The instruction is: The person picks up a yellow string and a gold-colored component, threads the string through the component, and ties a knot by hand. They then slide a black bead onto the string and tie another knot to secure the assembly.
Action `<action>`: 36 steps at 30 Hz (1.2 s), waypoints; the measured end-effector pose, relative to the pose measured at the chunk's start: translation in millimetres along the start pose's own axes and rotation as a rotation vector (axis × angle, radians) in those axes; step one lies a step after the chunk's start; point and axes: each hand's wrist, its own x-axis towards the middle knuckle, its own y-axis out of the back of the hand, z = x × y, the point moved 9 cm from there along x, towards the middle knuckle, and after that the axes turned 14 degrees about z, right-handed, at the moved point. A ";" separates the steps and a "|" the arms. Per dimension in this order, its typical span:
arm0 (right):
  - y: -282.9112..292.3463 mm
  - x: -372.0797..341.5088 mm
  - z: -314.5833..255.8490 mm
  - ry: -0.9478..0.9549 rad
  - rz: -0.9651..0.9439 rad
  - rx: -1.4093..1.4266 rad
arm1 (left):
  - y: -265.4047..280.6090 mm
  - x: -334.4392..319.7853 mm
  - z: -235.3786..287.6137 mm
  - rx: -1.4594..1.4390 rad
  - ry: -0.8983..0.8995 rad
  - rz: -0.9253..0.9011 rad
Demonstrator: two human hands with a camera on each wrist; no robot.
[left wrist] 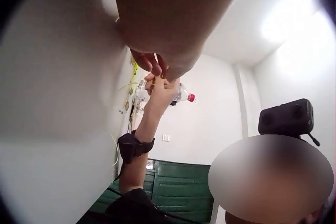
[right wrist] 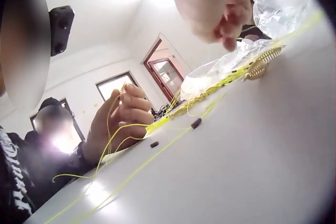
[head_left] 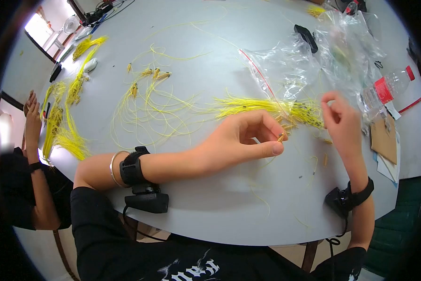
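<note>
My left hand [head_left: 241, 140] pinches a small brass-coloured coil spring [head_left: 281, 137] between thumb and fingertips, above the table. From it a thin yellow line [right wrist: 109, 124] trails down in the right wrist view. My right hand [head_left: 342, 119], slightly blurred, is raised to the right of the left one with its fingers bent in. Whether it holds anything I cannot tell. Behind the left hand lies a bundle of yellow lines [head_left: 248, 107] with dark beads and brass springs [right wrist: 257, 69] at its right end.
Loose yellow lines with springs [head_left: 156, 73] spread over the table [head_left: 210, 210] at left-centre. Clear plastic bags [head_left: 285, 65], a red-capped bottle [head_left: 384, 89] and cardboard [head_left: 384, 140] lie at right. Further yellow bundles [head_left: 56, 117] are at far left, near another person's hand [head_left: 31, 114].
</note>
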 end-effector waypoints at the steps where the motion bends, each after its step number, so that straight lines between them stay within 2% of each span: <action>1: 7.2 -0.6 -2.0 -0.033 0.067 0.153 | -0.4 0.0 0.2 -0.008 -0.016 -0.004; 3: 20.8 -2.6 -1.2 -0.102 0.203 0.458 | 0.3 0.8 -1.5 0.007 0.008 0.000; 4: 22.8 -3.1 -3.4 -0.105 0.201 0.544 | 1.0 1.4 -1.7 0.017 0.020 0.004; 7: 23.5 -7.3 -3.7 -0.101 0.254 0.782 | 1.3 1.7 -1.9 0.021 0.055 0.016; 10: 28.6 -7.1 15.8 -0.216 0.335 0.916 | 1.6 2.5 -4.7 -0.007 0.069 -0.001; 13: 36.2 -9.2 38.6 -0.255 0.448 0.834 | 0.5 3.7 -6.0 -0.006 0.052 -0.010; 16: 32.6 -12.1 32.4 -0.244 0.444 0.816 | 2.9 4.5 -5.2 0.015 0.082 0.026; 19: 14.4 -22.1 3.4 -0.244 0.224 1.006 | 3.7 3.7 -3.8 0.026 0.162 0.050; 25: -8.9 -36.6 -31.4 -0.119 -0.095 1.109 | 4.6 4.6 -4.2 -0.017 0.125 0.067; 29: -18.1 -39.7 -28.9 -0.200 -0.189 1.269 | 4.4 7.2 -3.8 0.002 0.116 0.079; 36: -23.7 -43.4 -29.8 -0.333 -0.183 1.148 | 5.4 10.9 -2.3 -0.014 0.129 0.091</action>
